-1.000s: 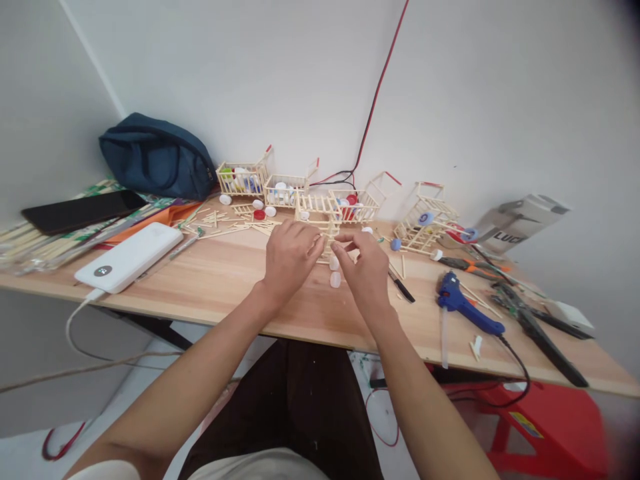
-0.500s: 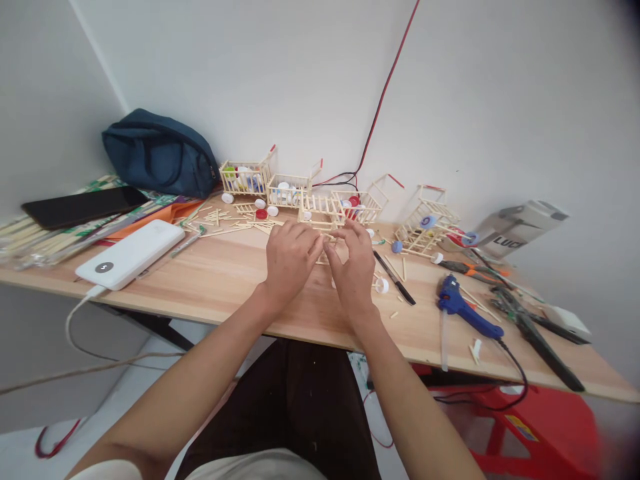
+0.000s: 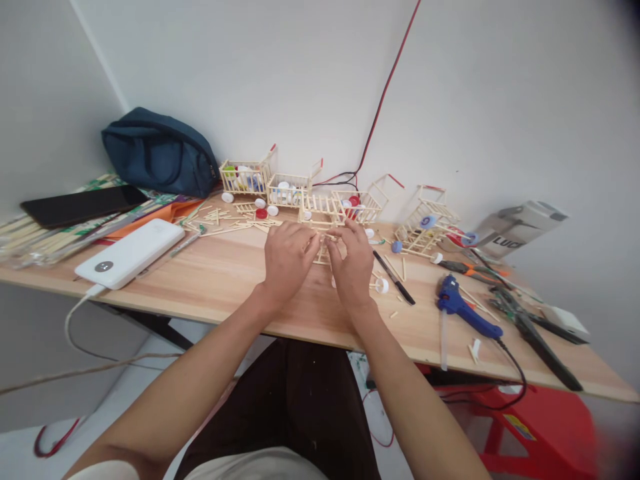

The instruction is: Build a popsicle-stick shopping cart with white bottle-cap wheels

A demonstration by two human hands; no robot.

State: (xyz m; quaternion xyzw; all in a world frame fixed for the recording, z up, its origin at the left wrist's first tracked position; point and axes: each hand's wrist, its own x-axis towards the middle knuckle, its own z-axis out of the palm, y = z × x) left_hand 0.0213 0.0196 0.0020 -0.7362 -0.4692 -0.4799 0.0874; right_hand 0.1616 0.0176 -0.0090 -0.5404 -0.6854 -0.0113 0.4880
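Over the middle of the table, my left hand point(image 3: 289, 259) is closed, with thumb and forefinger pinched at a small frame of thin wooden sticks point(image 3: 323, 255). My right hand point(image 3: 353, 263) pinches at the other side of this frame, its fingers curled and its thumb close to the left thumb. The hands cover much of the frame, so the exact grip is hidden. Just behind the fingers stands a larger stick basket point(image 3: 321, 205). A white bottle-cap wheel point(image 3: 382, 285) on a stick lies to the right of my right hand, near a black pen point(image 3: 395, 279).
Small stick carts with cap wheels point(image 3: 245, 179) line the wall, another cart point(image 3: 427, 223) tilted at right. Loose sticks point(image 3: 215, 217) lie behind my left hand. A blue glue gun point(image 3: 467, 308), cutters point(image 3: 530, 327), a white power bank point(image 3: 131, 253) and a phone point(image 3: 85, 205) are also on the table.
My fingertips have drawn slightly apart, the left hand shifting a little left. More of the stick frame shows between them. The things on the table stay where they were.
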